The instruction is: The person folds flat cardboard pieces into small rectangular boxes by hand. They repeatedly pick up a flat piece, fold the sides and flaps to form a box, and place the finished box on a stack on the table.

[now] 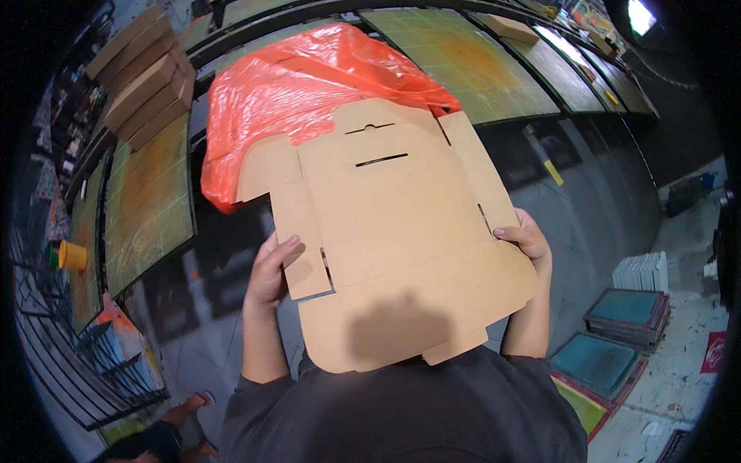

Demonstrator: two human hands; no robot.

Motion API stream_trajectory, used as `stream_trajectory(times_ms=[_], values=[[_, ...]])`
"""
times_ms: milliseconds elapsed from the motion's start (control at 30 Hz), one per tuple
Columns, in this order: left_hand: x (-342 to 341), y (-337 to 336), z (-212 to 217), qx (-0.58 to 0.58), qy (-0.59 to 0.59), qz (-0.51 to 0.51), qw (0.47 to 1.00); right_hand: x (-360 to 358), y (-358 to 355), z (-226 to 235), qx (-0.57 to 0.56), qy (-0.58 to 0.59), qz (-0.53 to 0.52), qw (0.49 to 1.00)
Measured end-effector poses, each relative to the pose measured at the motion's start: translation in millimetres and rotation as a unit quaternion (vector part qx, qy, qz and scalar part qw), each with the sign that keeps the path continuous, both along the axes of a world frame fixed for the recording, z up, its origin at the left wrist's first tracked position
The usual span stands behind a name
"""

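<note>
Between my two hands I hold a flat, unfolded brown cardboard box blank (386, 224), with cut slots, side flaps and a rounded tab at its far end. My left hand (270, 270) grips its left flap, thumb on top and fingers hidden beneath. On the opposite edge my right hand (529, 239) pinches the right flap the same way. The blank's near end reaches my dark shirt, and a shadow falls across it. Its far end overlaps a bright orange-red plastic sheet (309, 77) that lies crumpled over the table beyond.
Stacked brown boxes (150, 77) rest on a stained green table panel (150, 201) at the left. A yellow cup (72, 255) stands farther left, above a black metal rack (69, 363). Framed screens (598, 363) are piled at right. Another person's legs (181, 417) show at lower left.
</note>
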State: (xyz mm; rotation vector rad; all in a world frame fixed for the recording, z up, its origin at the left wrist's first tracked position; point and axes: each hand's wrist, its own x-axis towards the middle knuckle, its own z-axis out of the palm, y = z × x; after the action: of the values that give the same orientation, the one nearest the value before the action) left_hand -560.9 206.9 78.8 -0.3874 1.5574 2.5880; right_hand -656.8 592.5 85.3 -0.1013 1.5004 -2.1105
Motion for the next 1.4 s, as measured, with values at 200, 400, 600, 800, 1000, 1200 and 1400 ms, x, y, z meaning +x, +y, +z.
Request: stream_trajectory(times_ms=[200, 400, 600, 800, 1000, 1200, 1400], values=[[-27.0, 42.2, -1.4, 0.006, 0.022, -0.095, 0.995, 23.1, 55.7, -10.2, 0.049, 0.008, -0.066, 0.997], [-51.2, 71.5, 20.3, 0.009, -0.009, -0.120, 0.993, 22.4, 81.7, -16.3, -0.037, 0.006, -0.153, 0.988], [-29.5, 149.1, 51.4, 0.082, 0.005, -0.119, 0.989, -5.2, 84.5, -10.2, -0.359, 0.024, -0.362, 0.860], [-56.1, 218.7, 46.5, 0.213, 0.130, -0.279, 0.927, 7.0, 109.7, -58.9, -0.472, 0.006, -0.384, 0.793], [-86.3, 277.8, 54.8, -0.030, 0.175, -0.416, 0.892, 27.6, 184.1, -85.7, -0.387, 0.004, -0.336, 0.859], [-124.7, 375.2, 60.7, 0.000, 0.298, -0.451, 0.841, 26.1, 261.1, -63.6, -0.326, 0.034, -0.345, 0.880], [-180.8, 489.0, 61.7, 0.065, 0.286, -0.413, 0.862, 10.9, 317.3, -42.4, -0.300, 0.075, -0.354, 0.882]])
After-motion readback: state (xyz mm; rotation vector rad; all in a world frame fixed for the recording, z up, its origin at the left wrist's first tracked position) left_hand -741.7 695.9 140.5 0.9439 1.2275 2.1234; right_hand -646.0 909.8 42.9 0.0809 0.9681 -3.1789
